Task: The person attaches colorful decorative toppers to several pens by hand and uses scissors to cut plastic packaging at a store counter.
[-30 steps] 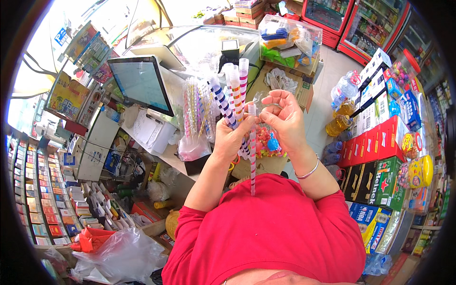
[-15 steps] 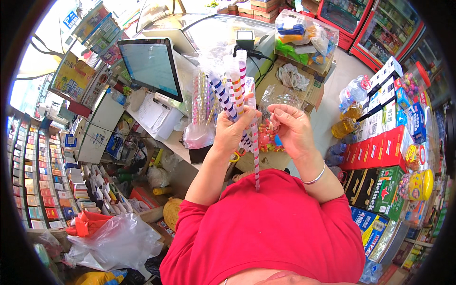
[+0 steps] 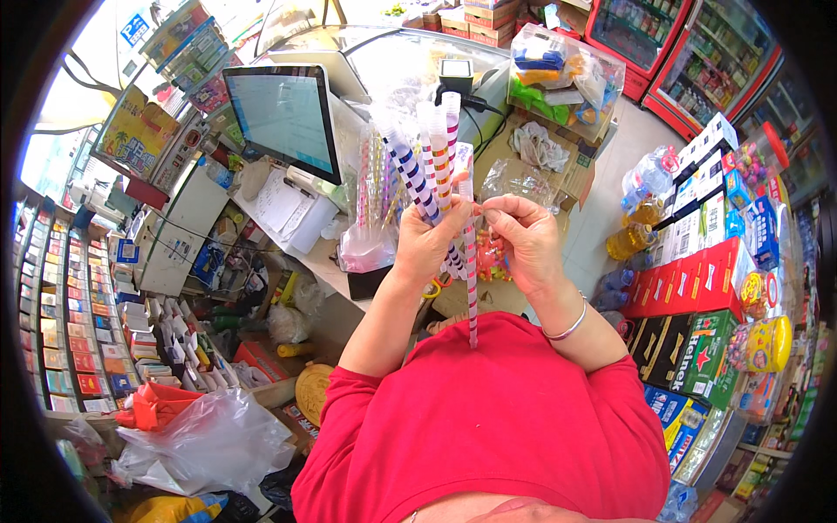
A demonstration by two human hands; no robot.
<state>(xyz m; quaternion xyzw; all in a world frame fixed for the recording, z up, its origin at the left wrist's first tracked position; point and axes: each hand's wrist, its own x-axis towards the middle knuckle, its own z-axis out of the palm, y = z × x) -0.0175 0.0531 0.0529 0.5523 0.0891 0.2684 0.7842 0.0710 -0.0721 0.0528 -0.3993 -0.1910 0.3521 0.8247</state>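
A bunch of white tubes with spiral stripes (image 3: 406,166) in purple, orange and pink stands upright in my left hand (image 3: 425,241), its fingers wrapped round them. One thin pink-striped tube (image 3: 472,288) hangs lower than the others, its bottom end in front of my red shirt. My right hand (image 3: 530,244), a silver bangle on its wrist, is closed in a pinch beside the left fingertips. A small reddish bit shows where the two hands meet, too small to name. Behind my left hand is a clear bag (image 3: 370,192) of similar striped sticks.
A monitor (image 3: 283,118) stands on the counter at the left, near papers (image 3: 277,209). Colourful small pieces (image 3: 495,261) lie behind my right hand. A clear bin (image 3: 565,78) sits on a cardboard box further back. Stacked drink cartons (image 3: 684,279) and candy jars (image 3: 760,343) line the right side.
My right hand has moved left, and its fingertips now come up to those of my left hand. The tube bunch stays nearly in place.
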